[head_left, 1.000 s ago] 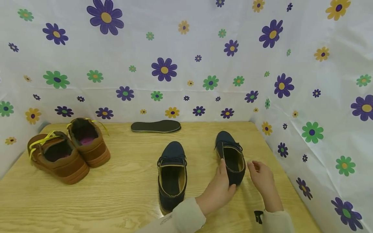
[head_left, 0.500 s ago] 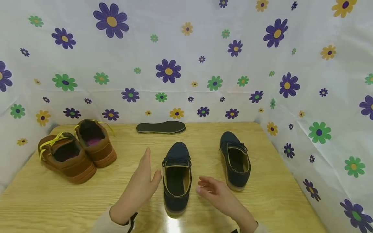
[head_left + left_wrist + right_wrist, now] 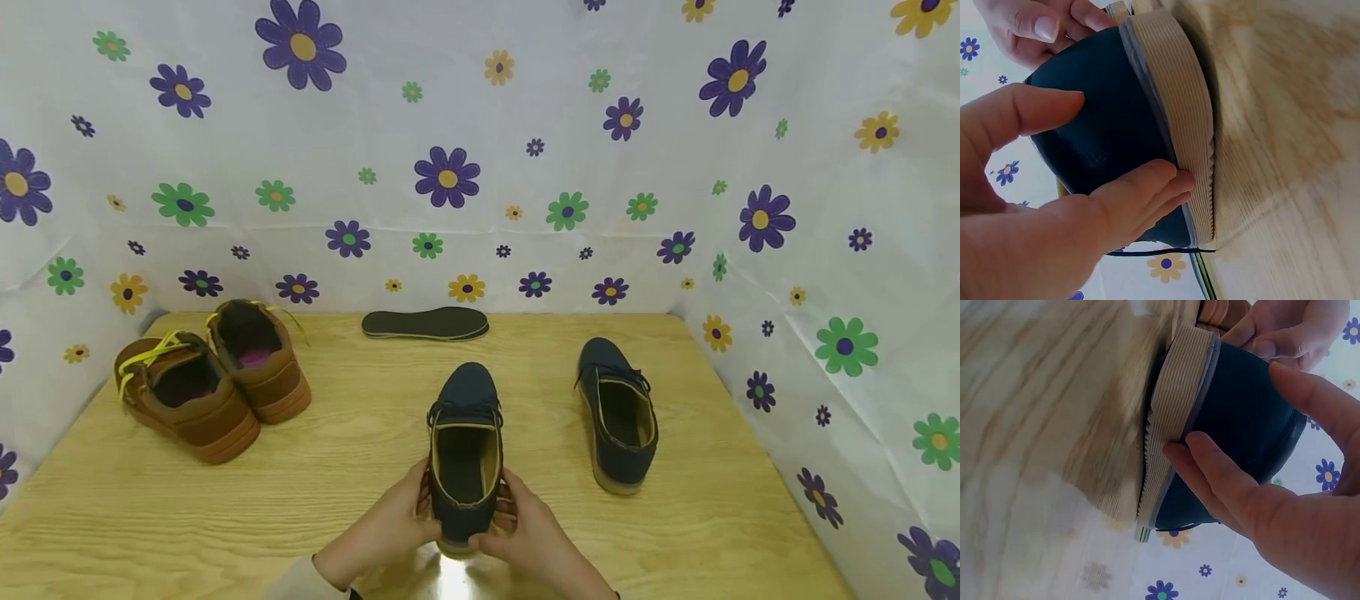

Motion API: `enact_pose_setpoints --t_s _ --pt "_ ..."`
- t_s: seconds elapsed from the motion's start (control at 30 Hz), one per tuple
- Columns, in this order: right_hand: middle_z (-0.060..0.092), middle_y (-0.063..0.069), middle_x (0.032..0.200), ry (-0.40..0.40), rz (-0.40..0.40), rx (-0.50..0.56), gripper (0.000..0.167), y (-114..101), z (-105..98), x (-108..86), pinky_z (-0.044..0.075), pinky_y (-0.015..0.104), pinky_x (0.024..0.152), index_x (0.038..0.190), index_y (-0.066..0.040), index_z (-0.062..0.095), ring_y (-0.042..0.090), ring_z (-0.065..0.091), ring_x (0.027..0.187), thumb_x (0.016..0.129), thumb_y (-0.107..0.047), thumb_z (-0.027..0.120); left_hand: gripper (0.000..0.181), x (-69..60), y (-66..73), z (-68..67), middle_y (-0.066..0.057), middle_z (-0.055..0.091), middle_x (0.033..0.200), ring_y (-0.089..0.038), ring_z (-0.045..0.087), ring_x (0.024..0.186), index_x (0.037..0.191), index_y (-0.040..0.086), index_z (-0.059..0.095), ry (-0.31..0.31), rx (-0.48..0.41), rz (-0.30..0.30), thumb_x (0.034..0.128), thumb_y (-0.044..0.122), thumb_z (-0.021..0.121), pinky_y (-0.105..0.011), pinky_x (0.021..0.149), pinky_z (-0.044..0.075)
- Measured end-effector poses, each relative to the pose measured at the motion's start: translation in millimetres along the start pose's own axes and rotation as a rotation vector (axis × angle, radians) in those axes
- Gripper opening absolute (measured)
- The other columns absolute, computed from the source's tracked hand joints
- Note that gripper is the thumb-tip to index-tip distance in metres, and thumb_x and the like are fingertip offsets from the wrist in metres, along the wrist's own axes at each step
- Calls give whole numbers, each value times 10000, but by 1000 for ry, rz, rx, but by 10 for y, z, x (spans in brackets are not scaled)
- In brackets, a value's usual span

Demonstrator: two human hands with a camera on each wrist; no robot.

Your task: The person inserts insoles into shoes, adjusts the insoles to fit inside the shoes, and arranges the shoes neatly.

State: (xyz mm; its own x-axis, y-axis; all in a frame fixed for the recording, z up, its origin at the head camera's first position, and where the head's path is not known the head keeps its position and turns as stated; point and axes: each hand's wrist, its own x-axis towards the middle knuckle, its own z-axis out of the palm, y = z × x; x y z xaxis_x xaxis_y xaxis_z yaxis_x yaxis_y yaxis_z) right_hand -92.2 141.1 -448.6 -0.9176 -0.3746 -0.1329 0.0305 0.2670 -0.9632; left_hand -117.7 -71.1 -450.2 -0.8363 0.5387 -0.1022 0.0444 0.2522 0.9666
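Note:
A dark navy lace-up shoe (image 3: 467, 400) with a pale ridged sole stands on the table, its toe pointing away from me. My left hand (image 3: 393, 523) holds the left side of its heel, thumb at the back and fingers along the side. On the opposite side my right hand (image 3: 534, 533) grips the heel the same way. In the left wrist view the left fingertips (image 3: 1163, 175) lie against the upper and the sole edge. The matching navy shoe (image 3: 622, 417) stands apart to the right, turned slightly.
Brown shoes (image 3: 210, 417) with yellow laces stand side by side at the left. A dark insole pair (image 3: 425, 323) lies at the back edge of the wooden table (image 3: 352, 442). Flower-print cloth (image 3: 442, 108) hangs behind and at both sides.
My left hand has let go of the right navy shoe and moved left. Both hands came down around the middle shoe's heel and now hold it. The right shoe is turned slightly more upright.

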Motion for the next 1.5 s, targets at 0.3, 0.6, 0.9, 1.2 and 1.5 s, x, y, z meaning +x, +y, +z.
enact_pose_setpoints --t_s 0.3,0.6,0.9,1.2,1.5 --pt "498 286 1302 31 0 -38 861 37 -157 39 491 467 918 1457 90 253 431 549 1141 809 -123 780 842 198 53 79 -415 252 1436 -509 264 1348 1421 -208 110 8 -36 0 716 -108 559 -551 1079 258" --pt "450 284 1340 166 44 -34 875 71 -452 113 480 473 931 1477 45 248 443 513 1163 797 -92 782 778 627 180 212 -374 283 1444 -483 310 1341 1445 -157 159 -2 -68 -61 822 -52 613 -542 1075 297" --pt "493 281 1308 299 78 -126 866 71 -629 140 491 481 911 1465 39 296 443 538 1147 775 -99 801 760 982 267 303 -295 345 1451 -426 365 1337 1458 -99 218 -57 -98 -39 791 -74 581 -504 1057 352" --pt "445 314 1351 345 56 -160 930 86 -693 150 457 531 938 1485 37 206 453 497 1199 777 -105 792 759 1181 276 388 -275 349 1457 -408 347 1353 1451 -95 234 -54 -78 -30 770 -93 568 -497 1063 347" --pt "430 345 1356 370 57 -180 954 147 -720 144 459 530 930 1479 65 161 467 490 1202 775 -117 780 757 1235 273 487 -274 408 1408 -405 407 1308 1443 -95 254 -20 -25 -15 767 -116 597 -501 1021 387"
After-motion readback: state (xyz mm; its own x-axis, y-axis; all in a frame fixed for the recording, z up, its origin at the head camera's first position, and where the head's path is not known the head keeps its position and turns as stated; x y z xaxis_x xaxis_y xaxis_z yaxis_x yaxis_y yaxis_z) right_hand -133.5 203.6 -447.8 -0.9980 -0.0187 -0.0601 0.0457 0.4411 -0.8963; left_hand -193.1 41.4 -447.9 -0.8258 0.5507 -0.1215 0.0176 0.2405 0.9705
